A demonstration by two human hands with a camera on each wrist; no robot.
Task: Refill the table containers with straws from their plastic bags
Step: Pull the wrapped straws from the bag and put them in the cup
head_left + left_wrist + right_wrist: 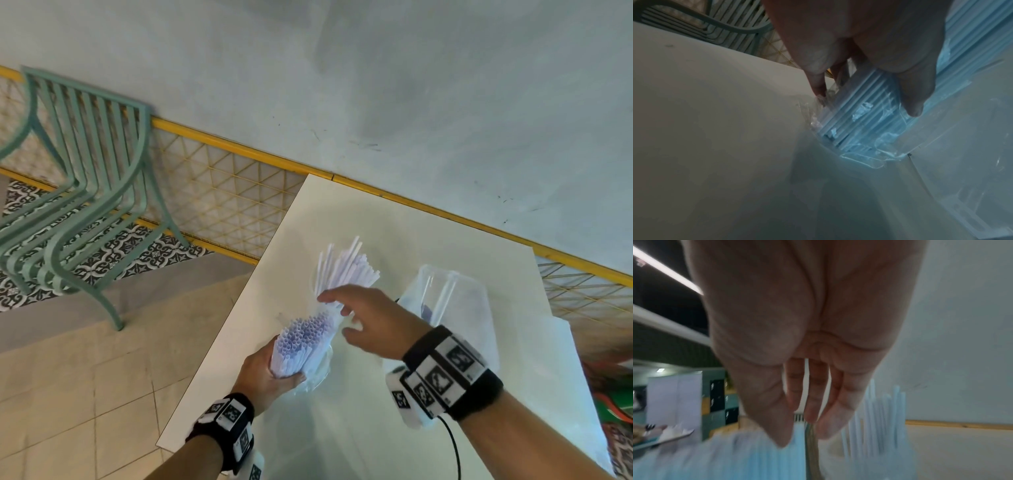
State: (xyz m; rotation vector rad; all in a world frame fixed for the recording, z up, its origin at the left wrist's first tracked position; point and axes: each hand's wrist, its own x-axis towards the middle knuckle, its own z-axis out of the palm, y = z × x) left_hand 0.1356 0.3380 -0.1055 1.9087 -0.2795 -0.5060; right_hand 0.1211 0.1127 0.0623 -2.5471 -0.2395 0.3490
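My left hand [270, 373] grips the lower part of a thick bundle of pale lilac straws [303, 342] wrapped in a clear plastic bag, held tilted just above the white table [342, 212]. In the left wrist view the fingers [910, 97] curl round the bagged straws [865, 116]. My right hand [339, 315] hovers over the bundle's open top with fingers spread and holds nothing. Just behind it a clear container [317, 287] stands with several straws [346, 267] upright in it. The right wrist view shows the straight fingers [813, 402] above the blurred bundle [756, 459].
A second clear container [448, 298] with a few straws stands to the right, beside a white plastic bag [548, 359]. The table abuts a pale wall with a yellow rail [428, 205]. Stacked green metal chairs [78, 192] stand to the left, beyond the table's edge.
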